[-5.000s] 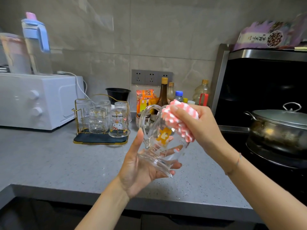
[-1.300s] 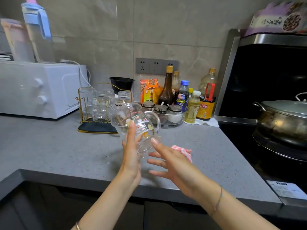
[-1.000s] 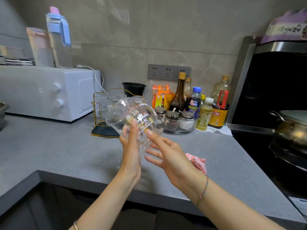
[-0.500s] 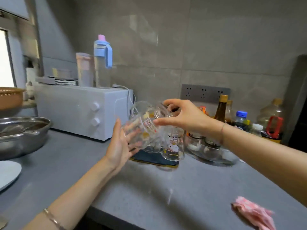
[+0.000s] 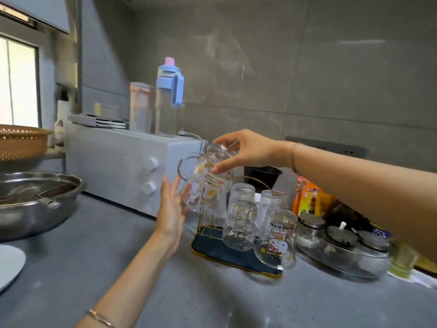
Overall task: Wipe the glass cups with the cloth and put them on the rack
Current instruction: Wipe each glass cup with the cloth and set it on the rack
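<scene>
On my feed the grey table (image 5: 236, 304) fills the near edge, with the rim of a white plate (image 5: 9, 263) at far left. The left hand (image 5: 171, 209) reaches up from below, its fingers straight and spread, their tips against the lower wall of the printed glass mug (image 5: 208, 181). The mug is in the air, tipped mouth-down towards the left, handle pointing left, right above the left rear part of the rack (image 5: 212, 247). The right hand (image 5: 248, 152) comes in from the right and grips the mug's upturned base, thumb behind and fingers curled over the front.

On the rack stand inverted glasses: a cartoon-cat glass (image 5: 279, 237) at the front right, a textured glass (image 5: 240, 223) beside it, and two ribbed glasses (image 5: 241, 192) behind. I cannot tell whether the mug touches the rack's wires.

A steel basin (image 5: 35, 204) sits at left, a glass bowl of jars (image 5: 340, 252) at right. Behind the rack stands a white oven (image 5: 118, 166) with a blue-capped bottle (image 5: 169, 98) on top.
</scene>
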Available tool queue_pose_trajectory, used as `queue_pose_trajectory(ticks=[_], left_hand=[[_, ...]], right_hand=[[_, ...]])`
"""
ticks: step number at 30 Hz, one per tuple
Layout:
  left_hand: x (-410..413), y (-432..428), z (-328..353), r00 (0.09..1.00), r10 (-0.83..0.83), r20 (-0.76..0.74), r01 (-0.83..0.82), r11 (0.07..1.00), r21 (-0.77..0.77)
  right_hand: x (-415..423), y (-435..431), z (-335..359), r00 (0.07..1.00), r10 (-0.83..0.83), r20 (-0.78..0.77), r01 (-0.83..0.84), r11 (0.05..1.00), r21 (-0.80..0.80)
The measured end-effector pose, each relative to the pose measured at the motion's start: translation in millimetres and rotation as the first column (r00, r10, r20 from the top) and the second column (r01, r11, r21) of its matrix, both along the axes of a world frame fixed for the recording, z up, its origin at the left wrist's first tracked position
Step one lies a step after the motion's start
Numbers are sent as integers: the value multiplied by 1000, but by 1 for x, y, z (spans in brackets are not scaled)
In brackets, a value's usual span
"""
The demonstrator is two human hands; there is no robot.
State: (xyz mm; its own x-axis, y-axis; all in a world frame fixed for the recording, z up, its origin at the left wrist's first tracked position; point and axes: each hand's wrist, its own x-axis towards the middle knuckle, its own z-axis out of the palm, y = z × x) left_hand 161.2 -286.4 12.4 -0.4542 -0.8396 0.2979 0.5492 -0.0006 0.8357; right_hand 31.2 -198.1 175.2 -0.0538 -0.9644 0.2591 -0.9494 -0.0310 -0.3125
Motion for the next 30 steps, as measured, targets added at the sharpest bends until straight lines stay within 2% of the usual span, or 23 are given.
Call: queue_pose_trajectory(ticks=[10, 15, 20, 25, 30], left_hand=[[-26, -13, -39, 999, 48, -19, -44, 987, 156], [-31, -13, -55, 999, 43, -23, -34, 951, 307], [-33, -22, -63, 995, 104, 4, -97, 913, 396], [-33, -22, -73, 993, 86, 86, -114, 897, 427], [-35, -22, -80, 980, 69, 184, -137, 911, 390]], right_hand=[[-16, -36, -42, 998, -38, 56, 33, 995, 97], [-20, -51, -70, 992, -69, 109, 53, 988, 143], [-21, -62, -86, 990, -76, 123, 58, 988, 142], [-23, -62, -91, 989, -80, 127, 62, 988, 142], [-26, -60, -100, 989, -94, 118, 84, 993, 88]])
